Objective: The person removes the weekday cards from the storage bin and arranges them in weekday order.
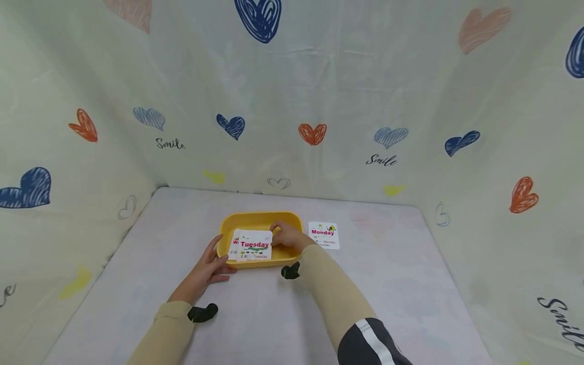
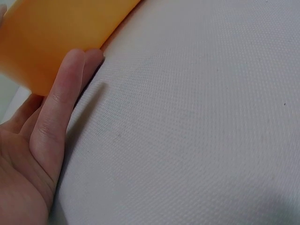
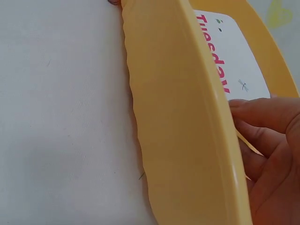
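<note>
A shallow yellow tray (image 1: 246, 221) stands on the table. My left hand (image 1: 203, 271) holds it at its left front corner, with fingers (image 2: 70, 79) against the outer wall low by the tabletop. My right hand (image 1: 288, 236) reaches over the front rim and pinches the right edge of a white card (image 1: 254, 245) printed "Tuesday". Part of another white card (image 1: 233, 248), starting with a red "W", shows behind it on the left. The right wrist view shows the thumb and fingers (image 3: 267, 115) at the card's edge, inside the tray wall.
A white "Monday" card (image 1: 324, 235) lies on the table (image 1: 378, 274) just right of the tray. Behind the table hangs a pale curtain (image 1: 337, 91) printed with hearts. Dark straps (image 1: 203, 313) are around both wrists.
</note>
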Available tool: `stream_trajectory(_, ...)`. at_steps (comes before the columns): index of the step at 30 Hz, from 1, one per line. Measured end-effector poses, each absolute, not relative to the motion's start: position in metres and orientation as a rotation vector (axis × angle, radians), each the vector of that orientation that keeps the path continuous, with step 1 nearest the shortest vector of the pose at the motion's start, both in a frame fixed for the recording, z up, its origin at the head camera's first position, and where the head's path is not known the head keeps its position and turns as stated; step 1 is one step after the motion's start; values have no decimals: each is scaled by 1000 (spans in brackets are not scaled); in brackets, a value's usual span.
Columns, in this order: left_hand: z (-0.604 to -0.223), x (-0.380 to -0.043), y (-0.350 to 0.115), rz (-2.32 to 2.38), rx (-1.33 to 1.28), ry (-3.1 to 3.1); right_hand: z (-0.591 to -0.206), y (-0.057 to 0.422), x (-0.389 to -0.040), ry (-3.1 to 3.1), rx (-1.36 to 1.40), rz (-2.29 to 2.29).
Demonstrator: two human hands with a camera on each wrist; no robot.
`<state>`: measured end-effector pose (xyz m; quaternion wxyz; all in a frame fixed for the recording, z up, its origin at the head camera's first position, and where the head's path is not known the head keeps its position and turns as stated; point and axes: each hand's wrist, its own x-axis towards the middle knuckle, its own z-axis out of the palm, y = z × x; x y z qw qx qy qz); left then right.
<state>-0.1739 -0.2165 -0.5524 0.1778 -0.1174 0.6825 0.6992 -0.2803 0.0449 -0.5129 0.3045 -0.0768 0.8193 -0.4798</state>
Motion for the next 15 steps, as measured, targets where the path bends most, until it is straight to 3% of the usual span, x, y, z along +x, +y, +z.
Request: stream_trajectory(15, -552, -174, -218, 1988, -301, 1918, -480, 53, -282, 2102, -191, -1475)
